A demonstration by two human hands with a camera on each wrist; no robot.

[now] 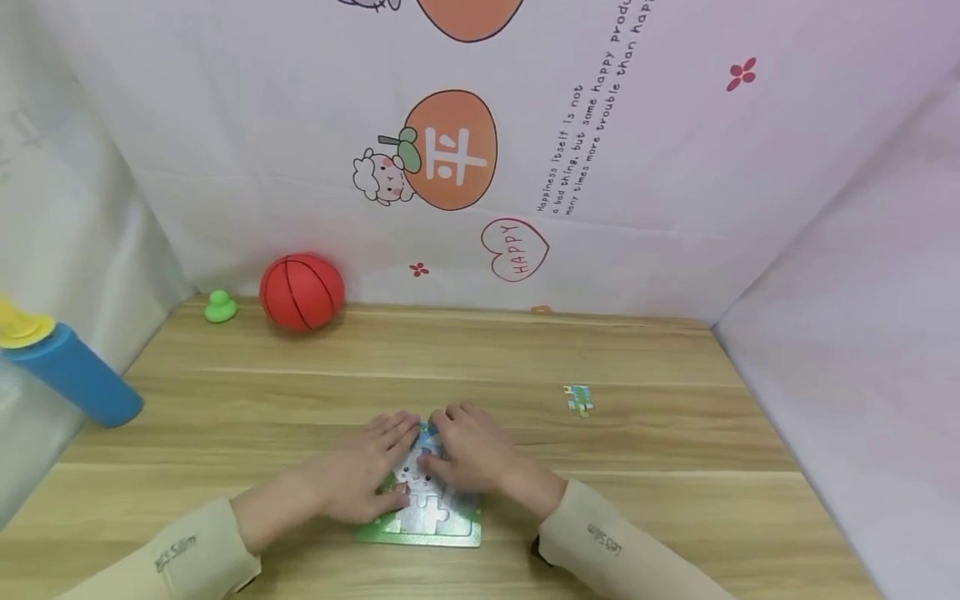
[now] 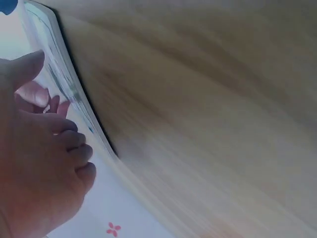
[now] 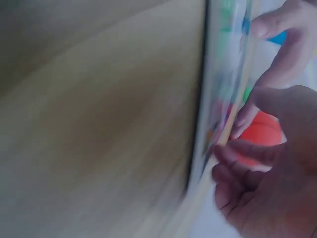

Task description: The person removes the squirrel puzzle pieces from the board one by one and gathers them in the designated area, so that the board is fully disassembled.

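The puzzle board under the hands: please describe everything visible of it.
The puzzle board is thin, with a green rim and slightly shiny surface. Interlocking pieces inside carry white, blue and green print. It lies flat on the wood-grain table; the left hand lies across its left side, the right hand over its upper right. They hide parts of it.

Red ball point(image 1: 302, 292) (black-lined), green toy point(image 1: 221, 308) near it, tilted yellow-topped blue cylinder point(image 1: 78, 375), printed white cloth point(image 1: 645, 183) behind

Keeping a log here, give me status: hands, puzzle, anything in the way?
Left hand, right hand at puzzle. Loose piece off to the right. No obstruction visible.
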